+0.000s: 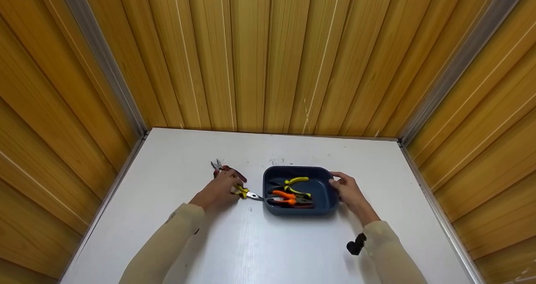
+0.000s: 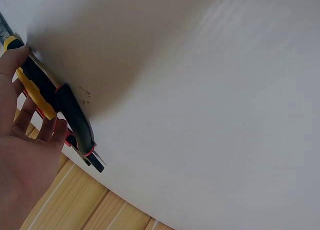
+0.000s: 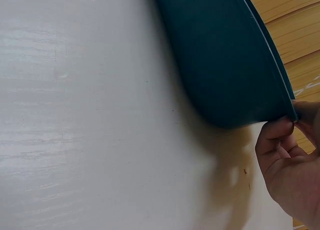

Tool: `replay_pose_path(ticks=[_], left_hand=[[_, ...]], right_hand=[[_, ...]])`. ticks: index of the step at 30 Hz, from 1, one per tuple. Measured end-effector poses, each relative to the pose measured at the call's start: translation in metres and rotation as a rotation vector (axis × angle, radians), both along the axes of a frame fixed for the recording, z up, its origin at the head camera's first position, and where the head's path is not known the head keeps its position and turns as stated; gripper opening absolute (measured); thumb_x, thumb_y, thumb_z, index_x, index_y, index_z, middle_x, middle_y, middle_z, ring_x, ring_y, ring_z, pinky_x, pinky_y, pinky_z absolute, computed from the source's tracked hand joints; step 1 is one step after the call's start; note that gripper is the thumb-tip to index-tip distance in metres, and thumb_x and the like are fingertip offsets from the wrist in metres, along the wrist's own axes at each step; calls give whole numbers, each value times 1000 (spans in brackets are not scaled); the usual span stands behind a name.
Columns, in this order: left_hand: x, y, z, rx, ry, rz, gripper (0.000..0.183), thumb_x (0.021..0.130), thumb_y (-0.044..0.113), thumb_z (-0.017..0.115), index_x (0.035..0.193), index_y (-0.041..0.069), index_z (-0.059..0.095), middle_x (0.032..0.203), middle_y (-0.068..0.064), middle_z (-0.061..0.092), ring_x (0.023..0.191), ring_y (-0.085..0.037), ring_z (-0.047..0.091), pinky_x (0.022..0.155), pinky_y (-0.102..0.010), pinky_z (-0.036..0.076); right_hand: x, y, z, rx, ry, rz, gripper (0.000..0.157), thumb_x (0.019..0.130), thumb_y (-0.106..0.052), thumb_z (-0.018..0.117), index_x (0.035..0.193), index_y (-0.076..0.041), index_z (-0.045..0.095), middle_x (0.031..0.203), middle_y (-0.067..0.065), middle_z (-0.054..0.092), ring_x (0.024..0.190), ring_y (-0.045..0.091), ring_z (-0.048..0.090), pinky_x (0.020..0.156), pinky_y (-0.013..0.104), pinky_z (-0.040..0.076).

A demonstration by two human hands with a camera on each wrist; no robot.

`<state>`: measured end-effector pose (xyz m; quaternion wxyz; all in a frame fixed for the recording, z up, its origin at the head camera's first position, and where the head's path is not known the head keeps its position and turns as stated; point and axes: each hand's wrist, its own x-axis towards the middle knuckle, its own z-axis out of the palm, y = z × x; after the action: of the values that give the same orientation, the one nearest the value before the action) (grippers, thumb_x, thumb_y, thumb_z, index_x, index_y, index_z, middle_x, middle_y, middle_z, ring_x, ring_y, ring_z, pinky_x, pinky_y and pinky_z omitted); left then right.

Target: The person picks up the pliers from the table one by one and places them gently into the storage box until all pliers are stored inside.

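Observation:
My left hand [image 1: 218, 188] pinches yellow-and-black pliers [image 1: 241, 190] between thumb and fingers, their metal nose pointing right at the left wall of a dark blue bin [image 1: 322, 196]. Just behind that hand, red-and-black pliers [image 1: 235, 173] lie on the table, partly hidden by the fingers. In the left wrist view the held pliers [image 2: 36, 83] overlap the dark handle [image 2: 76, 117] of the other pair. My right hand [image 1: 348, 192] grips the bin's right rim, thumb inside. Yellow-green pliers [image 1: 297, 179], orange pliers [image 1: 285, 197] and a dark red handle [image 1: 303, 206] lie in the bin.
A white table [image 1: 268, 250] carries everything, with small dark marks behind the bin. Wood-patterned panels [image 1: 268, 58] rise at the back and both sides. A black piece [image 1: 356, 245] hangs at the right sleeve.

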<state>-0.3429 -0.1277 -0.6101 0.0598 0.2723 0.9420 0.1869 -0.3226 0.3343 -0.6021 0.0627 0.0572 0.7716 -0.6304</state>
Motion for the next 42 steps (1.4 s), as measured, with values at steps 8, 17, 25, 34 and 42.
replay_pose_path(ticks=[8, 17, 25, 34, 42], left_hand=[[0, 1, 2, 0, 27, -38, 32, 93, 20, 83, 123, 9, 76, 129, -9, 61, 121, -32, 57, 105, -50, 47], [1, 3, 1, -24, 52, -65, 31, 92, 18, 84, 120, 8, 76, 128, -9, 64, 120, -32, 60, 105, -50, 49], [0, 3, 3, -84, 111, -80, 29, 92, 22, 85, 118, 12, 78, 129, -7, 64, 116, -31, 59, 100, -47, 51], [3, -3, 13, -67, 125, -77, 28, 92, 21, 86, 117, 15, 77, 129, -4, 65, 119, -29, 60, 97, -48, 53], [5, -7, 19, -55, 94, -18, 28, 92, 21, 86, 118, 16, 77, 129, -3, 66, 121, -29, 59, 94, -54, 54]], right_hand=[[-1, 0, -1, 4, -17, 12, 44, 108, -13, 63, 150, -1, 55, 94, 6, 55, 75, 18, 55, 54, 27, 46], [1, 0, -1, 11, -23, 8, 45, 108, -14, 63, 151, -1, 55, 96, 10, 57, 78, 20, 57, 56, 28, 48], [0, 0, -1, 32, -3, -6, 41, 108, -13, 63, 147, -2, 59, 92, 5, 55, 77, 19, 54, 56, 27, 46], [-1, 1, 0, 22, -23, 10, 44, 108, -15, 64, 148, -1, 56, 96, 7, 57, 79, 20, 58, 57, 31, 50], [0, -1, 1, 1, -22, 10, 45, 108, -13, 63, 150, -1, 55, 95, 10, 56, 75, 19, 57, 56, 27, 46]])
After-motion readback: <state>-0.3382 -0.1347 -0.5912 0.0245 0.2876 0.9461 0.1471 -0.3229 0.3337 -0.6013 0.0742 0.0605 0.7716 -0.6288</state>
